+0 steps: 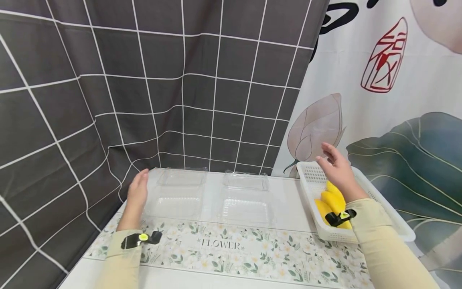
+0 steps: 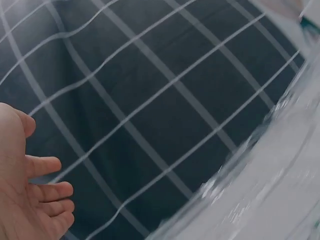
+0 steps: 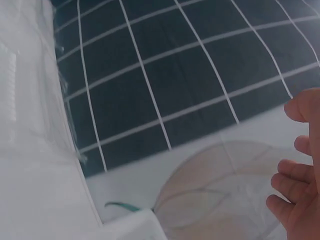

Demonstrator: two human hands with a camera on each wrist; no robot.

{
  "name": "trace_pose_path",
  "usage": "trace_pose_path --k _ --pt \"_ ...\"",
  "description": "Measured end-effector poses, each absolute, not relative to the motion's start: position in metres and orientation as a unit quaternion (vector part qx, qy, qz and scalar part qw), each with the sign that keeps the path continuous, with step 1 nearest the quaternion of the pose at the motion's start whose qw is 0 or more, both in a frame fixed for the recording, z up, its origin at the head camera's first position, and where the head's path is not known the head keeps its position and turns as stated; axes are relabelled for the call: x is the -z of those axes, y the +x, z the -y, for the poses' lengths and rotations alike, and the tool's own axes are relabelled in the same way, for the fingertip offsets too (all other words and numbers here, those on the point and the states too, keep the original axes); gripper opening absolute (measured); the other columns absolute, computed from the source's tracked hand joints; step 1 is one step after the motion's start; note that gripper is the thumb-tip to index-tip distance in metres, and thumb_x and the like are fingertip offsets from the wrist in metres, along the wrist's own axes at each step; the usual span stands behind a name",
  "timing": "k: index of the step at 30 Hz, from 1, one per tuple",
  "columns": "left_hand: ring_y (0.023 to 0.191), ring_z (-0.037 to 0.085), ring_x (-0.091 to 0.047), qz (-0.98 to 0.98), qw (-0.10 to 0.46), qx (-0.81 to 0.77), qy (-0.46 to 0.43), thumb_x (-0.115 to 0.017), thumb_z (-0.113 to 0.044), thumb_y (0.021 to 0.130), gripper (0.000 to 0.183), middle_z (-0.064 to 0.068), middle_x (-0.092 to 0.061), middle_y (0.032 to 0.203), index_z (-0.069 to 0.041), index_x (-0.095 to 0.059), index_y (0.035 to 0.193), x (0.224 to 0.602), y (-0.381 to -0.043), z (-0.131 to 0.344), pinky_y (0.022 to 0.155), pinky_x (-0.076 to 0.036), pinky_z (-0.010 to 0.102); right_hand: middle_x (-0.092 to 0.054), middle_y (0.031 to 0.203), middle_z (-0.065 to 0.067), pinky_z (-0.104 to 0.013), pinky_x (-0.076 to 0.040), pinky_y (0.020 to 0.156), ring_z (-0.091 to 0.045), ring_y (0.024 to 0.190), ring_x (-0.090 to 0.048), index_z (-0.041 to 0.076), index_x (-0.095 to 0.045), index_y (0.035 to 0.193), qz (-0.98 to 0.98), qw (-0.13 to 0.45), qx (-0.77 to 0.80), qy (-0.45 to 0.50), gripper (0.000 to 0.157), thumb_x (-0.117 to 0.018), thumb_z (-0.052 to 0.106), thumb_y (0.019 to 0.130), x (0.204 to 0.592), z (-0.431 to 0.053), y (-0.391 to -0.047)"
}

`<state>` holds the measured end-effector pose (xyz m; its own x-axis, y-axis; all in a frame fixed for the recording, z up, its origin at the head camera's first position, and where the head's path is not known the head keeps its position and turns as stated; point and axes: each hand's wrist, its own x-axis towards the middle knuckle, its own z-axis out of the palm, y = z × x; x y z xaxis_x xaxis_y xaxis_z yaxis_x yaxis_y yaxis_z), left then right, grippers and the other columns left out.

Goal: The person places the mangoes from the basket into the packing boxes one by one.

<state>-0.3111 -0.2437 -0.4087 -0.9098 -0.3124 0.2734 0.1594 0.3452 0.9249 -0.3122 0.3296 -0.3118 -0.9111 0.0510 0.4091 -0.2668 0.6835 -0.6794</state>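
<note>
The left hand [image 1: 137, 190] is raised at the table's left edge, just left of the left box [image 1: 175, 206], fingers pointing up and far. The right hand [image 1: 337, 172] hangs over the basket [image 1: 313, 175] at the right, above the yellow fruit [image 1: 333, 200], its thumb apart from the fingers. Both hands are empty. On the left, thumb and forefinger are spread and the other three fingers lie close together, slightly bent; the right hand's fingers are loosely bent, three of them bunched.

The right wrist and its black camera [image 1: 341, 216] hide part of the fruit, so the number of pieces is hard to tell. The left box and right box [image 1: 247, 210], lids laid back on the far side, are so clear that their edges partly fade into the white table [image 1: 288, 200].

The left wrist view separates the left fingers, which overlap in the head view, beside blurred clear plastic. The right wrist view cuts off the right hand and shows only a basket corner; the fruit appears in the head view alone.
</note>
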Motion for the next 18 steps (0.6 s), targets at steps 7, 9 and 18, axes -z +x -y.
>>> trace_pose_path --k 7,9,18 --pt "0.135 0.033 -0.021 0.792 0.168 0.578 0.098 -0.023 -0.044 0.098 0.059 0.015 -0.026 0.147 -0.006 -0.026 0.144 0.434 -0.307 0.277 0.109 -0.018 0.046 -0.023 0.149 -0.012 -0.057 -0.026 0.101 -0.036 0.133 -0.025 0.019 -0.017 0.148 0.898 0.197 -0.392 0.023 0.068 -0.042 0.050 0.092 0.313 -0.359 -0.309" --pt "0.135 0.032 -0.019 0.784 0.150 0.595 0.098 -0.025 -0.045 0.098 0.062 0.015 -0.023 0.149 -0.006 -0.023 0.145 0.444 -0.308 0.279 0.110 -0.016 0.045 -0.022 0.149 -0.015 -0.059 -0.025 0.100 -0.038 0.132 -0.024 0.018 -0.017 0.148 0.898 0.196 -0.394 0.019 0.068 -0.042 0.049 0.093 0.316 -0.366 -0.310" --pt "0.135 0.025 -0.022 0.700 0.102 0.697 0.119 -0.042 -0.038 0.096 0.064 0.014 -0.018 0.150 -0.008 -0.018 0.147 0.484 -0.309 0.279 0.110 -0.019 0.035 -0.019 0.149 -0.018 -0.060 -0.025 0.099 -0.041 0.132 -0.022 0.016 -0.013 0.148 0.903 0.180 -0.389 -0.003 0.072 -0.039 0.052 0.092 0.328 -0.388 -0.311"
